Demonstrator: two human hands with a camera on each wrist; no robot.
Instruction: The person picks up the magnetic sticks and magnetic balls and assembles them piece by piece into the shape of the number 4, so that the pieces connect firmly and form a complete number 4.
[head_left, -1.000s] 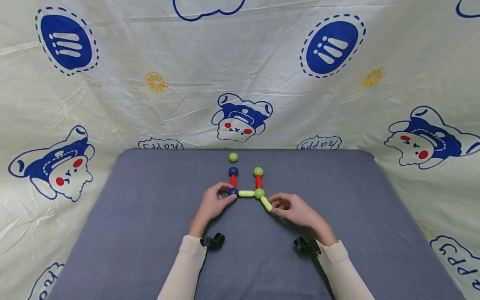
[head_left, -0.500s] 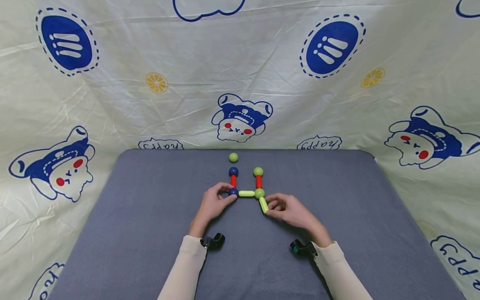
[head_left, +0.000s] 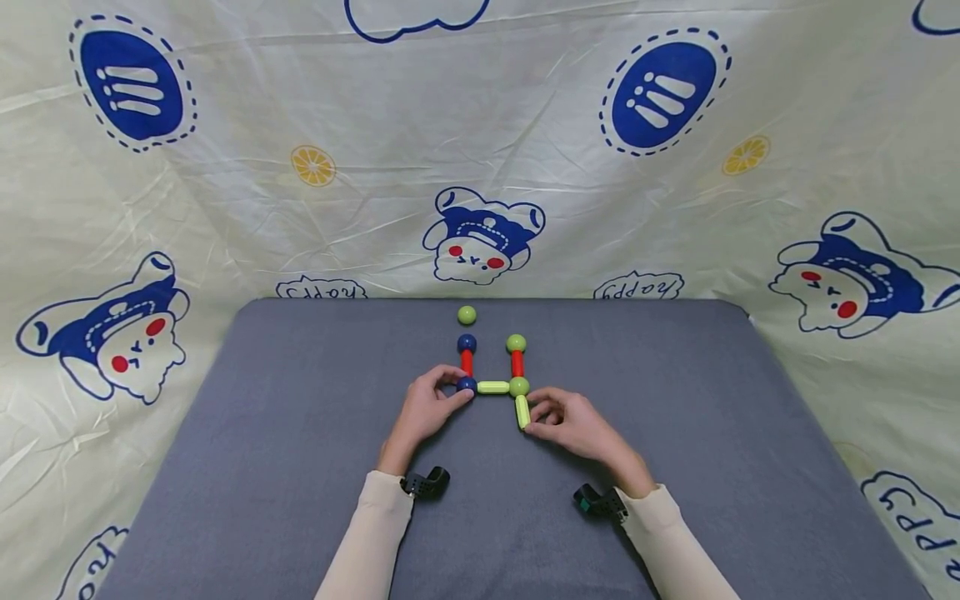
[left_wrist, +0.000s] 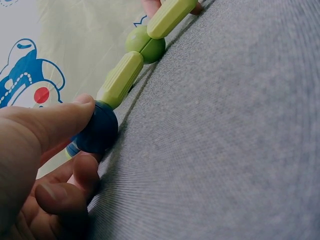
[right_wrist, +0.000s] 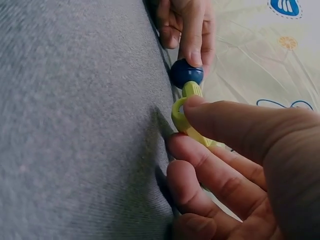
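In the head view, my left hand (head_left: 427,408) pinches a dark blue ball (head_left: 467,386) between thumb and fingers. A yellow-green rod (head_left: 492,387) runs from that ball to a green ball (head_left: 519,387). My right hand (head_left: 576,425) pinches the lower end of a second yellow-green rod (head_left: 522,412), whose upper end meets the green ball. Red rods (head_left: 467,362) rise from both balls, topped by a blue ball (head_left: 467,342) and a green ball (head_left: 516,342). In the left wrist view, the thumb lies on the blue ball (left_wrist: 100,129).
A loose green ball (head_left: 467,315) lies near the far edge of the grey cloth-covered table (head_left: 315,467). Behind the table hangs a printed curtain (head_left: 390,117). Both wrists wear dark camera bands (head_left: 426,482).
My right hand has moved left, swinging the second yellow-green rod from a slant to nearly straight down below the green ball. My left hand has stayed in place on the blue ball.
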